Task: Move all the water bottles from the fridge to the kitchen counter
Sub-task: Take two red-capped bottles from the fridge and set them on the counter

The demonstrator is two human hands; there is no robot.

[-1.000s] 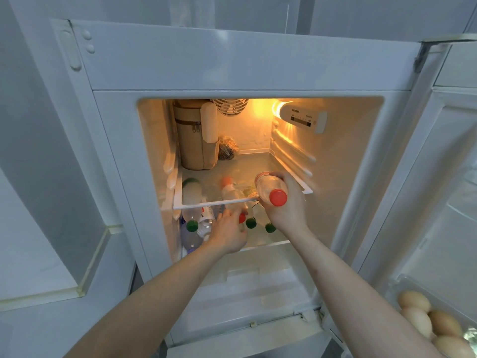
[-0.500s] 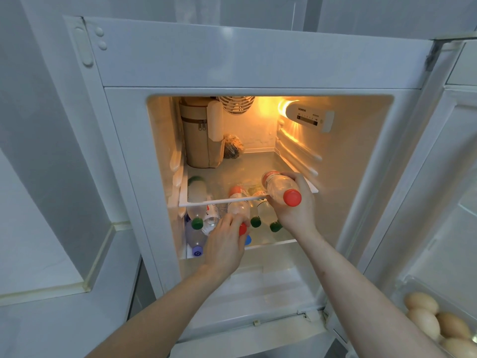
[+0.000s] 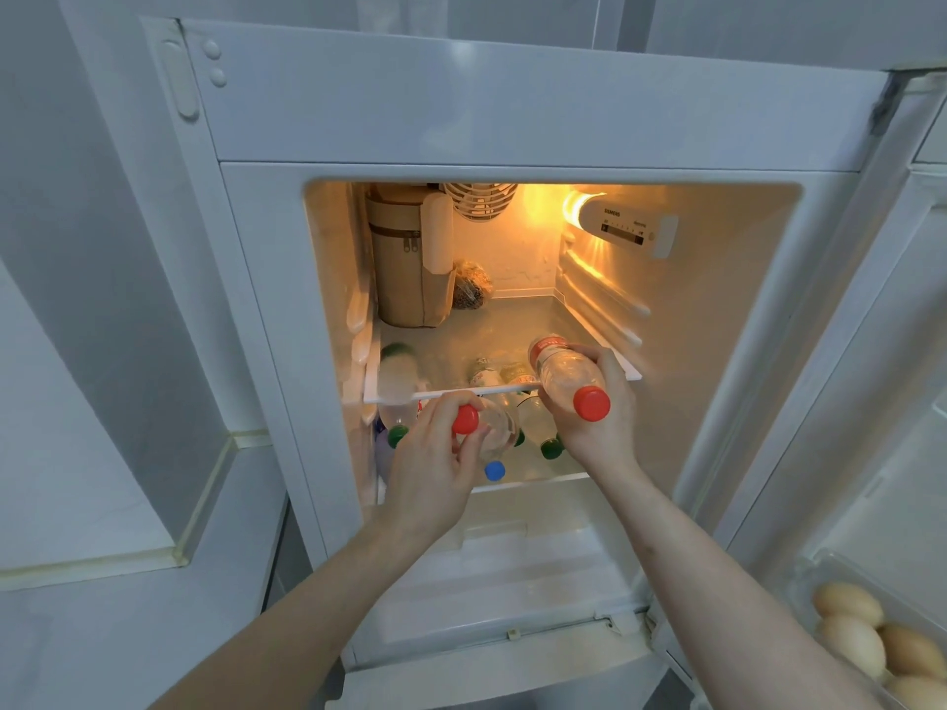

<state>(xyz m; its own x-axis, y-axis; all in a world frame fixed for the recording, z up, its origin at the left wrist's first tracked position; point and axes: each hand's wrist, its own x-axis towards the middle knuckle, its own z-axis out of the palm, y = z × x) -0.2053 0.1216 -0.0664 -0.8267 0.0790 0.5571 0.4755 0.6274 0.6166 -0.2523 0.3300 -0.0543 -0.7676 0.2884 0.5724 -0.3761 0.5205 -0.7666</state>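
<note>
The fridge (image 3: 512, 120) stands open with its light on. My right hand (image 3: 602, 422) grips a clear water bottle with a red cap (image 3: 563, 379), held cap toward me at the front edge of the glass shelf (image 3: 628, 374). My left hand (image 3: 435, 463) holds a second red-capped bottle (image 3: 492, 427) by its neck, just under that shelf. Several more bottles lie on the lower shelf behind my hands, with green caps (image 3: 551, 448) and a blue cap (image 3: 494, 471) facing out.
A tan zipped cooler bag (image 3: 405, 269) and a small dark bag (image 3: 471, 292) stand at the back of the upper shelf. The open fridge door on the right carries a tray of eggs (image 3: 871, 643). White cabinet fronts flank the fridge; a white drawer (image 3: 492, 566) sits below.
My left hand took hold of a red-capped bottle on the lower shelf and drew it forward. My right hand pulled its bottle slightly outward and lower.
</note>
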